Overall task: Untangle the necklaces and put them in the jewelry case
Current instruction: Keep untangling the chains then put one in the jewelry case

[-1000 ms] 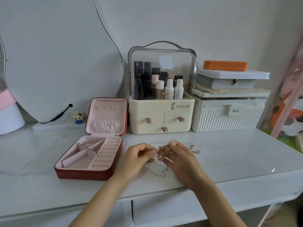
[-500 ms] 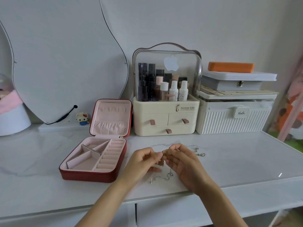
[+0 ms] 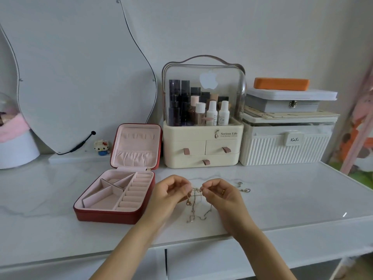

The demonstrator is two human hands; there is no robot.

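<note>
A tangle of thin gold necklaces (image 3: 194,207) hangs between my two hands just above the white tabletop, its loose ends trailing down onto the surface. My left hand (image 3: 169,194) pinches the tangle from the left and my right hand (image 3: 221,196) pinches it from the right, fingertips a short gap apart. The red jewelry case (image 3: 105,216) lies open to the left of my hands, lid upright, its pink compartments holding nothing. A small pendant piece (image 3: 245,188) lies on the table just right of my right hand.
Behind my hands stand a cream cosmetics organizer (image 3: 202,150) and a white ribbed box (image 3: 282,146) with stacked boxes on top. A curved mirror (image 3: 76,77) leans at the back left beside a small toy figure (image 3: 102,146). The table's front edge (image 3: 282,232) runs just below my wrists.
My hands have lifted the tangle and drawn slightly apart, so more chain now hangs down between them. The camera view has shifted a little downward.
</note>
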